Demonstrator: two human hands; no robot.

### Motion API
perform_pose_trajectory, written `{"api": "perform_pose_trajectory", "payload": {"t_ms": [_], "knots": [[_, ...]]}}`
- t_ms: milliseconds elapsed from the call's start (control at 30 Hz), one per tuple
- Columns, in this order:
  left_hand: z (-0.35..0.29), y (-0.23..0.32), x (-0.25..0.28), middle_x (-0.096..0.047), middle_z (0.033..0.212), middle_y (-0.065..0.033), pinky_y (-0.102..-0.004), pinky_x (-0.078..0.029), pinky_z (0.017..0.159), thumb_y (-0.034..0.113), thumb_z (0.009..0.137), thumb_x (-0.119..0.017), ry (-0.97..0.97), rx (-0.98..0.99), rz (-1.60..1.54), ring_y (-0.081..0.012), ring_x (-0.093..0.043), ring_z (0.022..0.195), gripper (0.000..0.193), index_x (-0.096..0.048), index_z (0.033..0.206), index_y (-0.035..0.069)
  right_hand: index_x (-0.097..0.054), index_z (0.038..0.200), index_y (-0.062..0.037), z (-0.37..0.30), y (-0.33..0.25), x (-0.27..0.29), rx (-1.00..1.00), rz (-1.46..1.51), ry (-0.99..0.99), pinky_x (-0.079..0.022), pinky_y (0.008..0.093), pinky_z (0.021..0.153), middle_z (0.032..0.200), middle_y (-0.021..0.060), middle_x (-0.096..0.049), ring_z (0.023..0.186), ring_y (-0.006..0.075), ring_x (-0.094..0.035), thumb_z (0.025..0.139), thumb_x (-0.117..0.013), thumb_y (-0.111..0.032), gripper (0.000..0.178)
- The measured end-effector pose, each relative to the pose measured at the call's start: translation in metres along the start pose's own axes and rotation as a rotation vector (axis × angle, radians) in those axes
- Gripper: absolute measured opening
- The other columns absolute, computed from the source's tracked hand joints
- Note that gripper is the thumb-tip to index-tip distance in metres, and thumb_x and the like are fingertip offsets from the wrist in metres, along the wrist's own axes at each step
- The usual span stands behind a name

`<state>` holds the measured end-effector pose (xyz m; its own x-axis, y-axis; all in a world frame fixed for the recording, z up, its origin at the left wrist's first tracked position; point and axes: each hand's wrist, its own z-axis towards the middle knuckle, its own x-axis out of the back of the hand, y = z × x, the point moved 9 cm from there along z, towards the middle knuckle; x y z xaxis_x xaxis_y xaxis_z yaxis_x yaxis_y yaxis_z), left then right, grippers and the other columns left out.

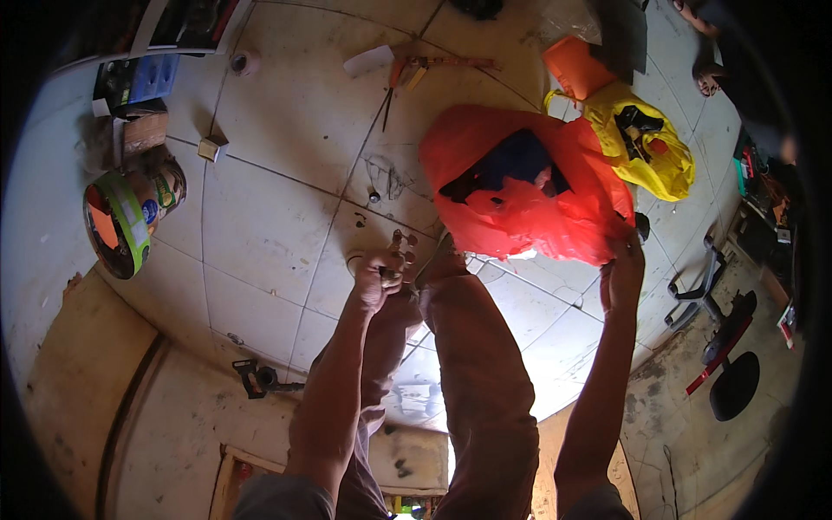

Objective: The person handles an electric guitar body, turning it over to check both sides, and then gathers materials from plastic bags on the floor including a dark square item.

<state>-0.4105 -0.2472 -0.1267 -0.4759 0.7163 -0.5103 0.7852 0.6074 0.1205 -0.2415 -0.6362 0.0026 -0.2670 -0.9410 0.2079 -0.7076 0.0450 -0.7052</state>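
Note:
A large red plastic bag (pixel 537 217) lies on the tiled floor, its mouth spread and dark blue cloth-like stuff showing inside. My right hand (pixel 622 276) has hold of the bag's near right edge; part of its fingers is hidden by the plastic. In front of my left knee, my left hand (pixel 380 279) is closed in a fist. A small brownish piece with several round knobs (pixel 404 246) sticks out beyond that fist; its kind is unclear. Against the red bag's far right side rests a yellow plastic bag (pixel 667 165) holding dark items.
An orange container (pixel 579 68) stands behind the bags. Orange-handled tools (pixel 407 71) lie at the far middle, a small box (pixel 211 148) and a tape roll (pixel 245 62) to the left. A green-banded round tub (pixel 121 224) sits far left. Another person's hand (pixel 709 80) shows far right.

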Motion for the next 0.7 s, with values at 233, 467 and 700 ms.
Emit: {"api": "perform_pose_trajectory", "payload": {"t_ms": [233, 467, 700], "knots": [[-0.027, 0.029, -0.054, -0.035, 0.055, 0.008, -0.0202, -0.022, 0.039, 0.021, 0.077, -0.06, 0.063, -0.086, 0.015, -0.0028, -0.029, 0.041, 0.027, -0.066, 0.096, 0.003, -0.053, 0.13, -0.001, -0.01, -0.012, -0.014, 0.019, -0.023, -0.101, -0.05, 0.0298, 0.089, 0.122, 0.0082, -0.058, 0.106, 0.0163, -0.058, 0.086, -0.054, -0.002, 0.043], [0.002, 0.079, -0.185, -0.044, 0.053, 0.0044, -0.0232, -0.027, 0.042, 0.026, 0.087, -0.057, 0.049, -0.108, 0.49, -0.0046, -0.034, 0.043, 0.024, -0.057, 0.072, 0.007, -0.055, 0.125, 0.0008, -0.013, 0.004, -0.001, 0.006, -0.026, -0.091, -0.049, 0.0339, 0.09, 0.117, 0.0094, -0.058, 0.103, 0.0188, -0.058, 0.086, -0.054, -0.002, 0.039], [0.08, 0.097, -0.153, -0.065, 0.063, -0.0115, -0.0368, -0.047, 0.057, 0.039, 0.091, -0.054, 0.429, -0.452, 1.015, -0.0224, -0.063, 0.057, 0.045, -0.062, 0.071, -0.001, -0.055, 0.123, 0.0024, -0.019, -0.004, -0.013, 0.034, -0.081, -0.128, -0.048, 0.0328, 0.091, 0.118, 0.0107, -0.056, 0.106, 0.0187, -0.056, 0.085, -0.054, -0.003, 0.038]]}}
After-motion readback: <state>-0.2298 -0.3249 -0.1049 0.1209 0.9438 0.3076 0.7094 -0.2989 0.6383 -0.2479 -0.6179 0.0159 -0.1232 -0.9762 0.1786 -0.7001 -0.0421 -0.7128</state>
